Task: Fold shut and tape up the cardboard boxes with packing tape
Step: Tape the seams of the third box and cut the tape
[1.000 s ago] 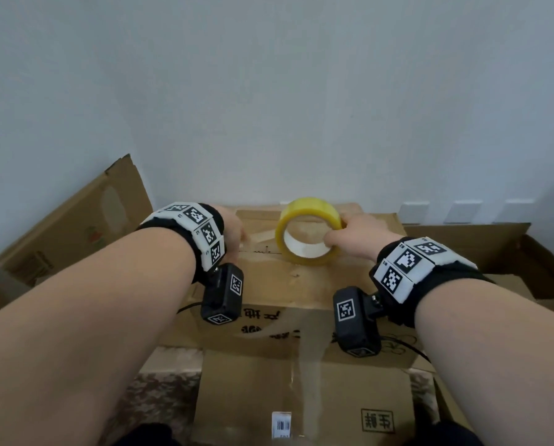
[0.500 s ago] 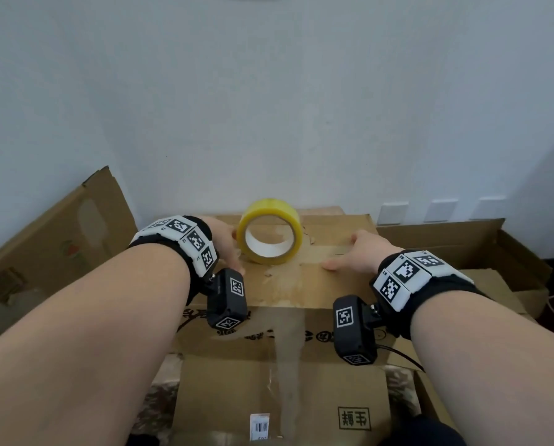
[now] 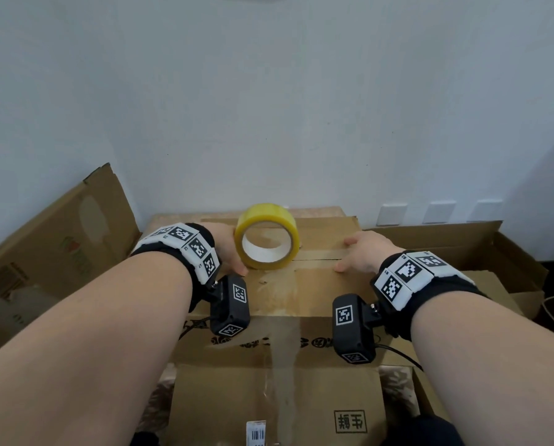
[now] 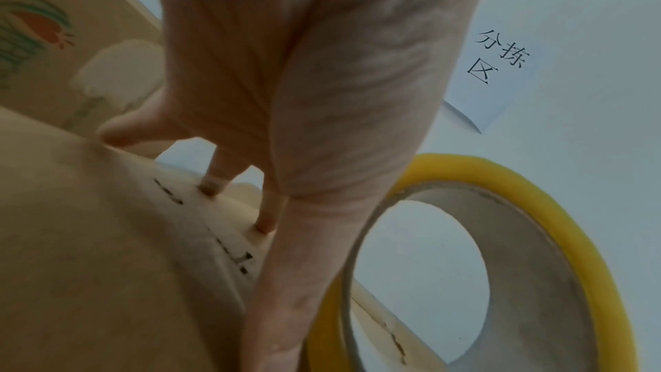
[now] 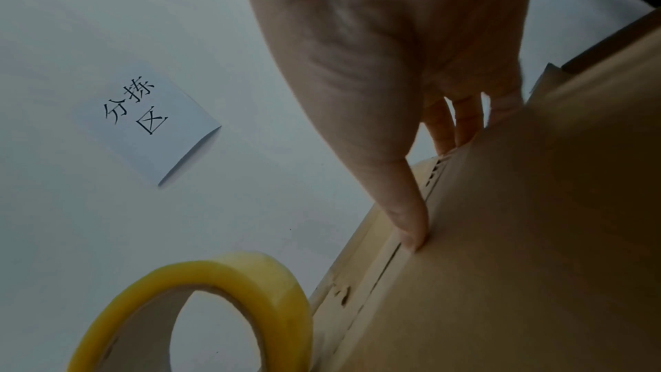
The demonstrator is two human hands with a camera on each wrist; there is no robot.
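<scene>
A yellow packing tape roll stands on its edge on top of the closed cardboard box, near the flap seam. My left hand is just left of the roll. In the left wrist view its fingertips press on the cardboard and the thumb lies against the roll. My right hand rests on the box top to the right of the roll, apart from it. In the right wrist view its straight fingers press beside the seam of the box, with the roll off to the left.
An open cardboard box leans at the left and another open box lies at the right. A taped box with a barcode label sits in front, lower down. The white wall behind carries sockets and a paper sign.
My right hand let go of the tape roll and moved right onto the box top. The roll now stands next to my left hand.
</scene>
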